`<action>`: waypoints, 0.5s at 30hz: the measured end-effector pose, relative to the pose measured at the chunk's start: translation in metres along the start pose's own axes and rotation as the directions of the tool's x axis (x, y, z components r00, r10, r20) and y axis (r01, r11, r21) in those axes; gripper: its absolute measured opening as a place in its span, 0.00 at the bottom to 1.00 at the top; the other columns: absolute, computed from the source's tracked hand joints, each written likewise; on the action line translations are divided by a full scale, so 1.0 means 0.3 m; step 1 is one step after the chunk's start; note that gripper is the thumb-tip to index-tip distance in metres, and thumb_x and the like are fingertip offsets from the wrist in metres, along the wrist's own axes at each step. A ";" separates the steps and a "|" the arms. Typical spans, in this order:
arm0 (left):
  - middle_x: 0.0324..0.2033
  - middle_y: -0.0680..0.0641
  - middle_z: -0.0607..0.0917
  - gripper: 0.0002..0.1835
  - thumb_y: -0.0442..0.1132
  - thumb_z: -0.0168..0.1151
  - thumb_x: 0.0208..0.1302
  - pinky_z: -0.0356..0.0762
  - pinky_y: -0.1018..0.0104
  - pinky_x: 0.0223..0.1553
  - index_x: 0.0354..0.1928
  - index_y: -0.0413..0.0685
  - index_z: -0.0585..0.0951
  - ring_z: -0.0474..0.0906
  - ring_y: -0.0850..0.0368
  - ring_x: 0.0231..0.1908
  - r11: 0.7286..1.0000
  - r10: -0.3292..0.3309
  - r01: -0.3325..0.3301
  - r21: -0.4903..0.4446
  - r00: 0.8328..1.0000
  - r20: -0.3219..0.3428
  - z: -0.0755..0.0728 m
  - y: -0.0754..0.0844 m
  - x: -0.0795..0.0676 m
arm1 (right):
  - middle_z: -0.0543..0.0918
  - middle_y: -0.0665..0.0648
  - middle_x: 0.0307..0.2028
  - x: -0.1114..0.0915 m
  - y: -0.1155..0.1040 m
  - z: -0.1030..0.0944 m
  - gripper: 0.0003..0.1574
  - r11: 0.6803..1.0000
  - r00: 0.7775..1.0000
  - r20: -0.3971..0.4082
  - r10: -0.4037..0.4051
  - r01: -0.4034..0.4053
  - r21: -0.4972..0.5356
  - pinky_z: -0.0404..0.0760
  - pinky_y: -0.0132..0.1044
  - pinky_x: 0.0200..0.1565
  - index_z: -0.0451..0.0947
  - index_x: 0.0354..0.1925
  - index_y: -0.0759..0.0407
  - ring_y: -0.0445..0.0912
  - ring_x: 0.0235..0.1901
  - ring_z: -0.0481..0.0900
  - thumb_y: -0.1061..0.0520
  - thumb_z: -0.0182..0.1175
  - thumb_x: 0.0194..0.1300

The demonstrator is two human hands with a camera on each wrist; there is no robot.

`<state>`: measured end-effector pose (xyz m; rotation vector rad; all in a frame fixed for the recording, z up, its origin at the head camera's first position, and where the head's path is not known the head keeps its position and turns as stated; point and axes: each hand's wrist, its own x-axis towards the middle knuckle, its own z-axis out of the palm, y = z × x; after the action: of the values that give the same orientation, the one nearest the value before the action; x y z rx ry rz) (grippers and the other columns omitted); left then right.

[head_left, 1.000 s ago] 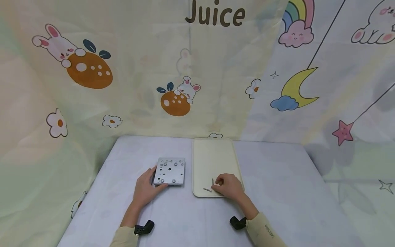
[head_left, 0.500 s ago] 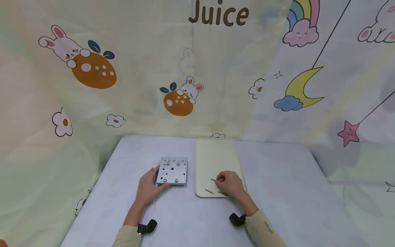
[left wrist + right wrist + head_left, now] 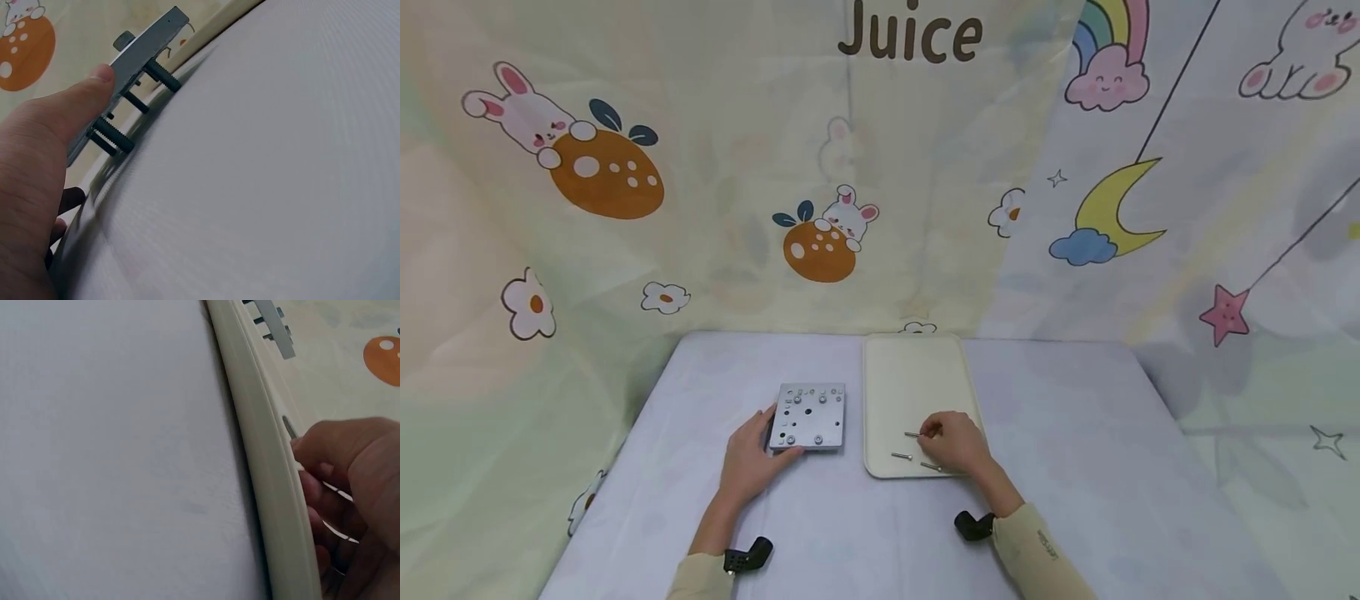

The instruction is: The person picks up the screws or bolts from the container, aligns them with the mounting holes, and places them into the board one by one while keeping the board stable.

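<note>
1. I have a surface before me, pale and whitish, with a woven look.
2. A cream tray lies on it, its far end at the surface's far edge.
3. Just left of the tray I have a silver metal plate, bolts pointing down from its underside; whether all their ends touch the surface, I cannot tell.
4. Right of the tray, my surface runs on to its side edge.

The tray reaches the far edge of the table. Apart, left of it, sits the plate, the left hand at its near left corner. Two screws lie by the tray's near edge; the right hand, over its near right corner, holds another screw.
</note>
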<state>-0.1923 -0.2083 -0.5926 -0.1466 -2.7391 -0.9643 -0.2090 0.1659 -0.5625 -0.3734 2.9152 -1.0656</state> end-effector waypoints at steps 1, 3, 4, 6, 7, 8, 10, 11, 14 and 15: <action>0.66 0.40 0.71 0.55 0.71 0.68 0.47 0.58 0.39 0.65 0.71 0.46 0.65 0.61 0.37 0.66 1.000 0.001 -0.001 -0.003 1.000 0.005 -0.001 -0.001 0.000 | 0.79 0.41 0.24 0.002 0.003 0.001 0.03 1.000 1.000 0.002 0.005 -0.005 0.021 0.77 0.34 0.29 0.83 0.30 0.52 0.38 0.25 0.75 0.55 0.66 0.58; 0.66 0.40 0.71 0.55 0.72 0.67 0.47 0.58 0.39 0.65 0.71 0.46 0.65 0.61 0.37 0.66 1.000 0.007 -0.007 -0.002 1.000 0.011 -0.003 -0.004 0.001 | 0.79 0.43 0.23 0.006 0.009 0.002 0.01 0.995 1.000 0.013 0.022 -0.023 0.093 0.78 0.35 0.28 0.82 0.30 0.52 0.39 0.25 0.75 0.57 0.66 0.59; 0.65 0.40 0.71 0.55 0.71 0.67 0.47 0.59 0.39 0.64 0.71 0.46 0.65 0.62 0.36 0.66 1.000 0.013 -0.013 -0.004 1.000 0.009 -0.004 -0.004 0.001 | 0.79 0.43 0.23 0.010 0.013 0.003 0.02 0.991 0.999 0.020 0.031 -0.034 0.133 0.78 0.35 0.28 0.82 0.30 0.51 0.40 0.24 0.76 0.58 0.66 0.59; 0.65 0.40 0.71 0.54 0.71 0.68 0.47 0.59 0.39 0.64 0.71 0.45 0.65 0.62 0.36 0.65 1.000 0.025 -0.025 -0.007 1.000 -0.006 -0.008 -0.006 0.004 | 0.80 0.46 0.24 0.019 0.013 0.003 0.04 0.975 0.999 0.027 0.032 -0.037 0.220 0.79 0.36 0.29 0.81 0.31 0.51 0.42 0.25 0.77 0.60 0.66 0.59; 0.64 0.40 0.72 0.54 0.70 0.69 0.47 0.60 0.39 0.64 0.71 0.45 0.66 0.63 0.36 0.65 0.999 0.031 -0.031 -0.013 0.999 -0.018 -0.008 -0.005 0.007 | 0.81 0.47 0.24 0.024 0.011 0.000 0.04 0.965 0.999 0.030 0.032 -0.039 0.260 0.79 0.36 0.30 0.81 0.31 0.52 0.43 0.26 0.78 0.61 0.66 0.59; 0.64 0.39 0.72 0.54 0.70 0.69 0.47 0.60 0.39 0.64 0.70 0.45 0.66 0.63 0.36 0.65 0.999 0.034 -0.034 -0.010 0.999 -0.026 -0.008 -0.007 0.008 | 0.81 0.48 0.25 0.029 0.009 -0.002 0.04 0.956 0.999 0.036 0.033 -0.042 0.291 0.79 0.36 0.30 0.82 0.31 0.53 0.44 0.26 0.78 0.61 0.66 0.59; 0.64 0.39 0.72 0.54 0.70 0.69 0.46 0.60 0.38 0.63 0.70 0.44 0.67 0.63 0.35 0.65 0.999 0.032 -0.032 -0.005 0.999 -0.029 -0.008 -0.008 0.008 | 0.82 0.49 0.26 0.039 0.002 -0.003 0.04 0.943 0.999 0.041 0.024 -0.036 0.332 0.80 0.35 0.31 0.82 0.32 0.55 0.44 0.28 0.79 0.63 0.66 0.58; 0.64 0.39 0.72 0.54 0.70 0.69 0.46 0.60 0.38 0.64 0.70 0.45 0.67 0.63 0.36 0.65 1.000 0.026 -0.027 -0.002 0.999 -0.025 -0.008 -0.009 0.008 | 0.82 0.50 0.27 0.043 -0.003 -0.002 0.04 0.935 0.999 0.040 0.015 -0.028 0.354 0.80 0.35 0.31 0.83 0.33 0.57 0.45 0.28 0.79 0.64 0.66 0.57; 0.65 0.39 0.72 0.55 0.72 0.67 0.47 0.59 0.38 0.64 0.71 0.45 0.66 0.63 0.36 0.65 1.000 0.016 -0.016 0.006 1.000 -0.008 -0.009 -0.008 0.006 | 0.82 0.51 0.28 0.056 -0.019 0.002 0.05 0.919 0.999 0.042 -0.006 -0.011 0.393 0.80 0.33 0.30 0.84 0.34 0.61 0.44 0.28 0.79 0.66 0.66 0.57; 0.65 0.39 0.71 0.54 0.71 0.67 0.47 0.59 0.38 0.64 0.71 0.45 0.66 0.63 0.36 0.65 1.000 0.014 -0.014 0.004 1.000 -0.008 -0.010 -0.008 0.006 | 0.82 0.51 0.28 0.062 -0.026 0.004 0.05 0.914 0.999 0.042 -0.017 -0.001 0.406 0.80 0.32 0.30 0.84 0.35 0.62 0.44 0.28 0.79 0.66 0.66 0.57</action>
<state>-0.1939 -0.2118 -0.5914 -0.1613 -2.7294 -0.9530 -0.2254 0.1551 -0.5574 -0.3854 2.5576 -1.5941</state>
